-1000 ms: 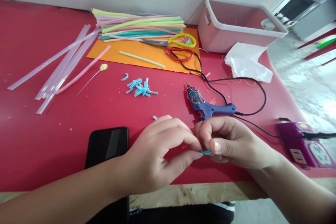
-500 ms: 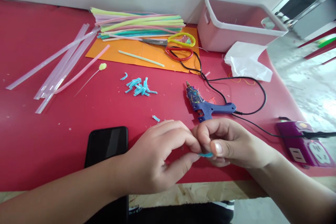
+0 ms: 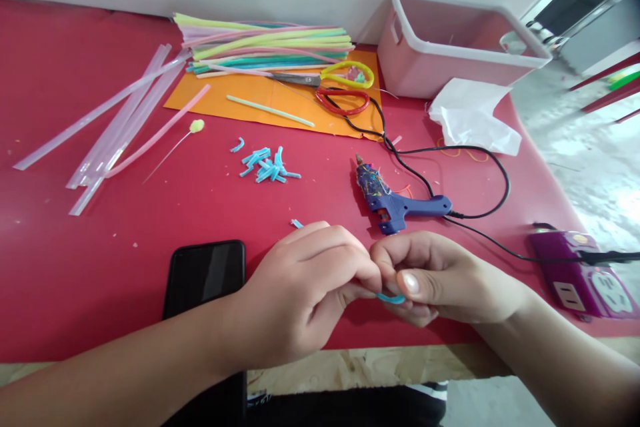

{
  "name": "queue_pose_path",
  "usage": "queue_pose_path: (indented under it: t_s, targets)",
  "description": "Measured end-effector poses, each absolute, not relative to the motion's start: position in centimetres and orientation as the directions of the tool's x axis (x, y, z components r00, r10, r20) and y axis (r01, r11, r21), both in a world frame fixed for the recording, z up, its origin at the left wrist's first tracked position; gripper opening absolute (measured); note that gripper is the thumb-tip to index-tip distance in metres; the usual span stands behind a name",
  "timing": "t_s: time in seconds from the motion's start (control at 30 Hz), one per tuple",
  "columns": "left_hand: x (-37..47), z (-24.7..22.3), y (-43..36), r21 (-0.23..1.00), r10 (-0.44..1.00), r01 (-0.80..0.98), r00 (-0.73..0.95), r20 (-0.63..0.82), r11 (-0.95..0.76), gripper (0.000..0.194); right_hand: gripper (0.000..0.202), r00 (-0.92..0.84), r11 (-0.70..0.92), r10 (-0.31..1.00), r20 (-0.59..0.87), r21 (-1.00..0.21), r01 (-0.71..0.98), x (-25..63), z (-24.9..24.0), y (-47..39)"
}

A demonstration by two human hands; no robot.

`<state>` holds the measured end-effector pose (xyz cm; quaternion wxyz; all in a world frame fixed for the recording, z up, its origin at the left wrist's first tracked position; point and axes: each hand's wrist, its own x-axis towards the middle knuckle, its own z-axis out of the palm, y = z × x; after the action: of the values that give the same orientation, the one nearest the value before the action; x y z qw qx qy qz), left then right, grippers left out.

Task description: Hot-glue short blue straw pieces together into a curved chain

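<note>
Head | left hand (image 3: 310, 290), right hand (image 3: 443, 280): fingertips pinched on 1 blue strip (image 3: 391, 298) | glue gun (image 3: 395, 207) near

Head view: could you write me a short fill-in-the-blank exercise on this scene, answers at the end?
The left hand and the right hand hold a small piece coloured ____.
The scissors have one yellow handle loop and one ____ loop.
The ____ forearm crosses over the black phone.
The bin behind the white paper is ____.

Missing words: blue; red; left; pink.
</note>
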<state>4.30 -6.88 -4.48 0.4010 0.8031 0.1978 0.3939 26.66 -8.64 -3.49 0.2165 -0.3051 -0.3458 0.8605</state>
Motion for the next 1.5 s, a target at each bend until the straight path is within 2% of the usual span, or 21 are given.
queue_pose_path:
  t_s: [0.07, 0.1, 0.13, 0.17, 0.2, 0.27, 0.33, 0.37, 0.47, 0.57, 0.73, 0.83, 0.97, 1.07, 1.27, 1.5]
  targets:
    - [4.2, -4.3, -6.8, 0.802, 0.66, 0.035, 0.59, 0.466, -0.597, 0.014, 0.034, -0.568, -0.532, 0.726, -0.388, -0.84, -0.106, 26.9, -3.3, -8.7]
    - [4.2, -4.3, -6.7, 0.804, 0.675, 0.05, 0.575, 0.462, -0.592, 0.014, 0.029, -0.426, -0.406, 0.834, -0.35, -0.913, -0.046, 27.2, -3.3, -8.6]
    - [4.1, -4.2, -6.7, 0.807, 0.69, 0.061, 0.559, 0.46, -0.587, 0.014, 0.023, -0.261, -0.256, 0.929, -0.263, -0.965, 0.06, 27.6, -3.2, -8.5]
    - [4.1, -4.2, -6.7, 0.81, 0.703, 0.067, 0.542, 0.461, -0.582, 0.014, 0.014, -0.097, -0.089, 0.989, -0.11, -0.975, 0.204, 28.1, -3.3, -8.2]
    - [4.1, -4.2, -6.6, 0.814, 0.716, 0.07, 0.523, 0.462, -0.576, 0.014, 0.008, 0.018, 0.068, 0.997, 0.081, -0.923, 0.378, 28.7, -3.3, -7.9]
    - [4.1, -4.2, -6.6, 0.832, 0.749, 0.069, 0.481, 0.455, -0.55, 0.015, 0.02, -0.015, 0.212, 0.958, 0.287, -0.673, 0.709, 30.1, -3.6, -7.1]
    - [4.1, -4.1, -6.6, 0.869, 0.802, 0.062, 0.422, 0.423, -0.491, 0.015, 0.039, -0.099, 0.19, 0.963, 0.249, -0.376, 0.907, 31.3, -4.1, -6.3]
    - [4.1, -4.1, -6.6, 0.894, 0.836, 0.057, 0.386, 0.39, -0.444, 0.014, 0.043, -0.121, 0.174, 0.973, 0.197, -0.277, 0.945, 31.7, -4.3, -6.0]
    - [4.2, -3.9, -6.6, 0.97, 0.931, 0.044, 0.296, 0.214, -0.237, 0.01, 0.051, -0.196, 0.209, 0.977, 0.081, -0.207, 0.956, 32.2, -5.1, -5.7]
    - [4.4, -3.7, -6.3, 1.0, 0.962, 0.013, 0.271, 0.022, -0.027, 0.008, 0.051, -0.221, 0.232, 0.972, 0.079, -0.179, 0.956, 31.8, -5.7, -5.9]
    - [4.7, -3.3, -5.7, 0.989, 0.952, -0.05, 0.282, -0.119, 0.138, 0.01, 0.045, -0.294, 0.33, 0.936, 0.196, -0.186, 0.926, 31.0, -5.7, -5.9]
    - [4.8, -3.2, -5.4, 0.967, 0.932, -0.112, 0.311, -0.185, 0.229, 0.012, 0.047, -0.305, 0.384, 0.906, 0.294, -0.262, 0.885, 30.8, -5.2, -5.9]
    - [4.8, -3.2, -5.3, 0.953, 0.93, -0.171, 0.315, -0.188, 0.251, 0.013, 0.032, -0.287, 0.456, 0.879, 0.381, -0.495, 0.74, 30.5, -4.9, -6.4]
    - [4.9, -3.1, -5.2, 0.955, 0.938, -0.181, 0.301, -0.174, 0.236, 0.013, 0.018, -0.229, 0.469, 0.869, 0.439, -0.583, 0.663, 29.9, -5.2, -7.1]
    - [4.8, -3.5, -3.5, 0.978, 0.953, -0.131, 0.28, -0.119, 0.161, 0.013, 0.017, -0.114, 0.471, 0.835, 0.538, -0.594, 0.652, 28.3, -5.4, -7.7]
    - [4.8, -4.5, -2.8, 0.983, 0.953, -0.137, 0.295, -0.074, 0.119, 0.017, 0.022, -0.371, 0.686, 0.721, 0.586, -0.524, 0.506, 29.9, -6.9, -5.5]
